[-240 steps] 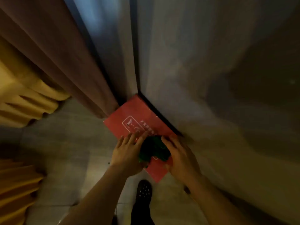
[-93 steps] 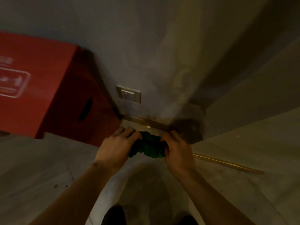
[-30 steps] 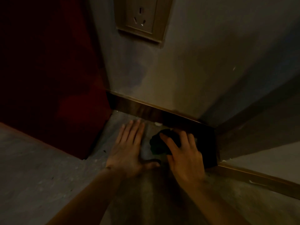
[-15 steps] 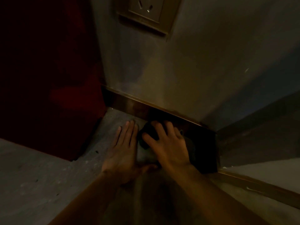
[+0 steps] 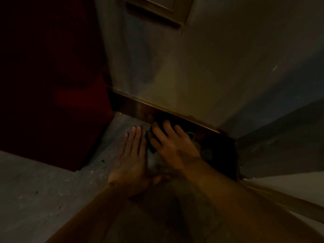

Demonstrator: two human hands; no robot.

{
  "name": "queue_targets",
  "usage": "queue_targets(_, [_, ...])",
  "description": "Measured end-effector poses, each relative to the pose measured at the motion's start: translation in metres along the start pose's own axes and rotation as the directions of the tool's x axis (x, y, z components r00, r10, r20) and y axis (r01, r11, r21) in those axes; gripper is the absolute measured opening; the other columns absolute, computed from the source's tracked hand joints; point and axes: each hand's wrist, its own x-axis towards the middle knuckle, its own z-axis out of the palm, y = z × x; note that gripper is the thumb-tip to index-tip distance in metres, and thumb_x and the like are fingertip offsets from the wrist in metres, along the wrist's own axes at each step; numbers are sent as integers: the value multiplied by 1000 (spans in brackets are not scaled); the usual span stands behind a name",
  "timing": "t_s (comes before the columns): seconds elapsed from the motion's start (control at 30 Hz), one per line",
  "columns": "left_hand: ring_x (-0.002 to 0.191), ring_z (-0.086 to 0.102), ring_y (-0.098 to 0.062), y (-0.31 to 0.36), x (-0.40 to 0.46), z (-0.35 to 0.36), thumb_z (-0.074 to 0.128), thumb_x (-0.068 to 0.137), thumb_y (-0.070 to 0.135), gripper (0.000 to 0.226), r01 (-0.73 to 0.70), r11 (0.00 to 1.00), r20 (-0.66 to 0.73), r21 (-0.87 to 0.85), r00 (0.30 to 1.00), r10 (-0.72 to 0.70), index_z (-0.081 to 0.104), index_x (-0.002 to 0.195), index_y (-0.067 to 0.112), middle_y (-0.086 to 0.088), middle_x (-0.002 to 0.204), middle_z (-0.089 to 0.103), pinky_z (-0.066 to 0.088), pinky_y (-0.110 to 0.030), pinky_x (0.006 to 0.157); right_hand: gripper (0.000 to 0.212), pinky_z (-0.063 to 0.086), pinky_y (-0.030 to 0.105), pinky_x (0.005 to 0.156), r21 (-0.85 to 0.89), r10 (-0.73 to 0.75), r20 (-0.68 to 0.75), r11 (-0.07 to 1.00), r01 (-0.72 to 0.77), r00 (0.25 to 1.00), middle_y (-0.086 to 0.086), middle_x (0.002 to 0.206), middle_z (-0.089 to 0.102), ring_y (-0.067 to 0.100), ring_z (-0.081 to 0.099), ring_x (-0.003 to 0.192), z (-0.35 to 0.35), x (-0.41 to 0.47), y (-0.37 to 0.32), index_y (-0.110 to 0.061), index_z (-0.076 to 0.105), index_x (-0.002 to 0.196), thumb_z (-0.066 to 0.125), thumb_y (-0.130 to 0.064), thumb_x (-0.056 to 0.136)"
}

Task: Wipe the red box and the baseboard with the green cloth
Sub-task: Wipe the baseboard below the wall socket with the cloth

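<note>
The scene is very dim. The red box [image 5: 52, 88] fills the left side, standing on the floor against the wall. A dark glossy baseboard [image 5: 140, 107] with a brass top edge runs along the foot of the wall to a corner at the right. My right hand [image 5: 171, 144] presses the green cloth [image 5: 190, 135] against the baseboard; the cloth is mostly hidden under the fingers, with a small green edge showing. My left hand [image 5: 133, 158] lies flat on the floor beside it, fingers together, holding nothing.
A wall socket plate [image 5: 156, 9] sits on the grey wall [image 5: 201, 67] above. The concrete floor [image 5: 43, 190] extends left and toward me. A second wall meets the first at the right corner [image 5: 236, 142], with its own baseboard [image 5: 280, 199].
My right hand has slid the cloth leftward along the baseboard over the last second. My left hand has stayed flat on the floor. The view has moved closer and lower.
</note>
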Motion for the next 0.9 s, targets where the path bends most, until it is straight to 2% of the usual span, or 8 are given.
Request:
queue_targets(0.13, [149,-21,-30,1,-2,-1,24,63,103,141,22,1000,8,-18,1000,-22,-1,154,-2,-21,163,-15,5,-53,122,48,47,45,82,-79,-23,25,997,25,999,15,136,51,37,52,113,-1,-5,6,-10,46,138,19,-9,98])
queue_targets(0.27, [149,-21,-28,1,-1,1,26,63,103,141,18,998,5,-58,1000,-18,-4,155,1,-19,164,-15,5,-53,122,48,47,45,79,-99,-43,32,994,46,999,16,126,53,37,52,107,5,-5,9,-8,47,134,14,-6,100])
queue_targets(0.4, [150,-20,-27,0,-3,-1,28,63,103,139,20,997,-5,-74,1000,-20,-2,155,3,-17,164,-12,3,-52,123,33,47,44,71,-103,-18,31,994,21,999,13,116,55,34,53,97,7,-1,6,-6,54,124,33,-9,98])
queue_targets(0.53, [150,-20,-28,-1,-4,-1,26,64,103,137,11,998,-2,-70,1000,-11,-3,156,6,-18,164,-12,5,-54,122,35,45,38,59,-108,37,86,994,-27,996,13,111,58,33,56,84,1,-9,9,-7,60,116,32,-6,97])
queue_targets(0.63, [149,-22,-27,-1,-4,-2,26,64,102,135,1,997,-6,-76,1000,-1,-8,156,8,-17,164,-14,4,-55,122,34,46,37,57,-124,31,172,992,-9,985,13,116,57,34,56,85,-2,-19,14,-9,61,120,44,-9,91])
queue_targets(0.7, [149,-23,-27,-1,-4,-2,26,65,102,135,4,997,-7,-76,1000,-5,-9,155,8,-17,164,-15,3,-54,122,27,43,35,54,-133,54,213,991,-26,976,10,110,58,32,56,81,-6,-24,17,-12,66,112,53,-12,88])
queue_targets(0.8, [149,-22,-27,-1,-4,-2,26,64,102,136,8,997,-2,-82,1000,-8,-9,155,7,-17,164,-15,3,-55,122,23,38,32,50,-167,93,252,985,-51,963,6,99,61,27,57,74,-11,-30,18,-15,70,102,52,-10,88])
queue_targets(0.9, [149,-22,-27,-2,-4,-1,26,64,103,137,11,995,5,-96,1000,-10,-11,155,9,-17,164,-16,4,-55,122,26,36,31,50,-168,119,323,983,-67,939,6,106,63,26,59,78,-17,-35,22,-17,69,106,53,-13,87])
